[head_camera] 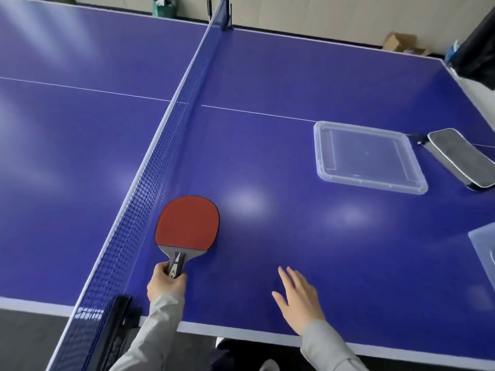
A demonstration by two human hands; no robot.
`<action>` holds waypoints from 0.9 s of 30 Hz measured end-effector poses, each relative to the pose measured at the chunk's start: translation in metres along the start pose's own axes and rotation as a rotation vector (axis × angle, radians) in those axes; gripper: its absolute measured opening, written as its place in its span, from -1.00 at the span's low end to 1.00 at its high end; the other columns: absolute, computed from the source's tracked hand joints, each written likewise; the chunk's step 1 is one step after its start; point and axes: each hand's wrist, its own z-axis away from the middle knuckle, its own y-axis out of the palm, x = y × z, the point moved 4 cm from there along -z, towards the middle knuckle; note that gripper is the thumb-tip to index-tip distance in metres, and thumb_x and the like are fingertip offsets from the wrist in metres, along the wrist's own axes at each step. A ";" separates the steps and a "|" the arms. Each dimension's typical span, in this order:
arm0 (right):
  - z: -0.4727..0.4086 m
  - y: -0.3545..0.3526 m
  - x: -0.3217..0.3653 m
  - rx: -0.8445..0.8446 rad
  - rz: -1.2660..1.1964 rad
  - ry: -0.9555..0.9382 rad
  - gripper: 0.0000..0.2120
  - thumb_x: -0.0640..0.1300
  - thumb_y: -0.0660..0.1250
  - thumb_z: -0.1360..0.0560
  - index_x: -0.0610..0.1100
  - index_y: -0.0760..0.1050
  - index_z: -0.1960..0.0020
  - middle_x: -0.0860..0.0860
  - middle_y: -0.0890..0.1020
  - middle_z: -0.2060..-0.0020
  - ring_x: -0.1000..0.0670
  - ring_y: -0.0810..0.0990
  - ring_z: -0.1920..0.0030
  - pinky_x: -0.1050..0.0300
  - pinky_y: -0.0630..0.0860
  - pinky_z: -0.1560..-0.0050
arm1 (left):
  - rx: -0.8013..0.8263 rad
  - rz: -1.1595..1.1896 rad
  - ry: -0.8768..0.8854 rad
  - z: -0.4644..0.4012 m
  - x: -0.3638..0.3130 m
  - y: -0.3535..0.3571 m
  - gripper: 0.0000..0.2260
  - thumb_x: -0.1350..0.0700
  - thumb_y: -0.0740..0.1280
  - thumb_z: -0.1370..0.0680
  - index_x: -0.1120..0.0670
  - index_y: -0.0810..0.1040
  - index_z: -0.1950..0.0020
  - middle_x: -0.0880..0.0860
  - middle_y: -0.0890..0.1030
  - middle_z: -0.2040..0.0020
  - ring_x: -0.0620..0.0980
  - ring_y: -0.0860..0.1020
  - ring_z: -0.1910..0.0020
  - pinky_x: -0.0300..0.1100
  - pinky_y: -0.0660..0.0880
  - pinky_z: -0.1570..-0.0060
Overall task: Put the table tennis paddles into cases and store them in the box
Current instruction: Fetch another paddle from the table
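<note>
A red-faced table tennis paddle lies beside the net, its blade flat on or just above the table. My left hand grips its dark handle near the front edge. To the right, my right hand hovers over the bare table with fingers spread, holding nothing. A grey and black paddle case lies at the far right. Just left of it sits a clear plastic box lid. Part of a clear plastic box shows at the right edge.
The net crosses the blue table from front left to back. Its black clamp grips the front edge beside my left wrist. Cardboard boxes and a dark bag stand beyond the far right corner.
</note>
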 end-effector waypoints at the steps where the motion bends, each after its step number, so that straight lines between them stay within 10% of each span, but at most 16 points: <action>1: -0.003 0.001 0.002 -0.002 0.009 0.013 -0.42 0.16 -0.04 -0.63 0.02 -0.13 -0.56 0.02 -0.03 -0.56 -0.01 -0.07 -0.55 0.00 0.06 -0.49 | -0.002 -0.003 0.000 -0.006 0.000 0.000 -0.79 0.20 0.34 -0.40 0.01 0.51 -0.01 0.06 0.57 0.24 0.13 0.54 0.20 -0.10 0.44 0.16; 27: -0.032 0.026 0.031 -0.004 0.094 0.097 -0.38 0.18 -0.03 -0.62 0.00 -0.18 -0.56 -0.04 -0.20 -0.55 -0.06 -0.24 -0.55 -0.03 0.02 -0.51 | 0.034 -0.135 0.095 -0.048 0.019 0.006 -0.53 0.21 0.53 -0.33 0.22 0.50 -0.20 0.21 0.47 -0.15 0.21 0.40 -0.21 0.06 0.32 -0.27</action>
